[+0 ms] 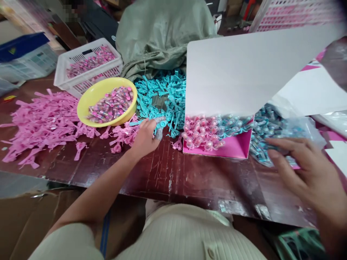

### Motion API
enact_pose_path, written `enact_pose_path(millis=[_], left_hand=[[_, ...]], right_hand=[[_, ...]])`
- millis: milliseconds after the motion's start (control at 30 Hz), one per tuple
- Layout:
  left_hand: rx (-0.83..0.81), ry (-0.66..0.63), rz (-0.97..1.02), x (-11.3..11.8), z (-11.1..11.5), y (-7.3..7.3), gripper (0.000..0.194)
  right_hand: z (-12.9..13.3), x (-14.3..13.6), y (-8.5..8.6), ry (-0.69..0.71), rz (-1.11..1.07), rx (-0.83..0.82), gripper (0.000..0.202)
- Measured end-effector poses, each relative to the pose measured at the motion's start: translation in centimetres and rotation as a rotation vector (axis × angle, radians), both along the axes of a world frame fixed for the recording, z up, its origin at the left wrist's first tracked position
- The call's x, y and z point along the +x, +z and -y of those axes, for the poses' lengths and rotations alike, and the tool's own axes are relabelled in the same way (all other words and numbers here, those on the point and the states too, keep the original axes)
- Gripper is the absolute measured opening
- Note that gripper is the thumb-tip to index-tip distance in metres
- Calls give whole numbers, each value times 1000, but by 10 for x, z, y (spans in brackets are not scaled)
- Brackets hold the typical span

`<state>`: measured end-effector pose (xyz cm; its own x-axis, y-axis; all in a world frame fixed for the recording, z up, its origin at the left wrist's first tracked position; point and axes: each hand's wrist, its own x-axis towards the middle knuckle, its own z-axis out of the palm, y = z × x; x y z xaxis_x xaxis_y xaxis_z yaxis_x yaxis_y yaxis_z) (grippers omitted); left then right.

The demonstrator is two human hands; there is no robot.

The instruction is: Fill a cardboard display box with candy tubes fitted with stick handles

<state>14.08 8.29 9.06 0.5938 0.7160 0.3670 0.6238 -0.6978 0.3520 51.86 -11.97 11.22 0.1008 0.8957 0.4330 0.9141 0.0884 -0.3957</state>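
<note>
My left hand [147, 138], with grey wrapping on its fingertips, is closed on a teal plastic piece [162, 124]. It is just above the table, between the small pink plastic pieces [124, 136] and the heap of similar teal pieces [176, 97]. My right hand [306, 169] is slightly blurred, its thumb and index finger apart over a pile of small teal-capped clear tubes [265, 126] on plastic film. Between the hands stands a pink box [235, 146] with its white lid raised. Rows of pink and teal round-topped items [202, 131] lie inside it.
A yellow basin [94, 88] and a white basket [63, 74] hold small pink-capped tubes. At the left spreads a large heap of pink pieces [43, 119]. Behind the teal heap stands a grey-green sack [165, 29]. The raised lid [227, 72] blocks the view behind it.
</note>
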Motion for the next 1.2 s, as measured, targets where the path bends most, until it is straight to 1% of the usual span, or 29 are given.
enact_pose_path(millis=[67, 133, 200, 233, 267, 300, 367, 400, 500, 567, 633, 733, 767, 800, 933, 1033, 1100, 1200], left_hand=[[-144, -115, 171, 7, 34, 9, 42], [-391, -219, 297, 18, 67, 9, 46], [-641, -245, 405, 33, 93, 2, 51], [-729, -232, 454, 39, 102, -2, 49], [-779, -212, 492, 45, 108, -6, 45], [-797, -203, 514, 50, 111, -9, 38], [-782, -216, 530, 56, 112, -11, 29], [-797, -229, 529, 57, 112, -10, 27], [-933, -256, 525, 59, 110, -6, 29], [-1001, -247, 524, 62, 112, -5, 31], [-1068, -184, 537, 67, 114, -6, 33], [-1253, -30, 546, 76, 117, -7, 35], [-1277, -14, 538, 79, 117, -6, 33], [-1272, -25, 528, 82, 118, -6, 31], [-1189, -132, 457, 88, 118, -3, 20], [-1152, -190, 387, 90, 117, 1, 17], [-1118, -231, 382, 91, 116, 4, 20], [-1062, -268, 359, 92, 115, 8, 22]], right_hand=[[1, -19, 3, 176, -68, -19, 43], [-4, -41, 1, 332, -195, -61, 49], [-11, -61, -6, 450, -326, -87, 49], [-15, -69, -10, 490, -378, -92, 48], [-18, -74, -14, 516, -414, -98, 46], [-21, -78, -17, 533, -436, -107, 44], [-23, -78, -21, 555, -445, -127, 42], [-23, -75, -22, 558, -438, -132, 41], [-19, -67, -23, 564, -411, -137, 42], [-16, -63, -25, 571, -408, -151, 40], [-12, -61, -27, 566, -407, -175, 38], [-9, -59, -26, 513, -381, -171, 36], [-9, -58, -25, 494, -364, -155, 35], [-10, -57, -23, 484, -341, -132, 33], [-13, -52, -14, 532, -248, -73, 27], [-13, -46, -9, 603, -204, -107, 28], [-10, -43, -7, 634, -176, -130, 29], [-4, -40, -9, 613, -158, -132, 31]])
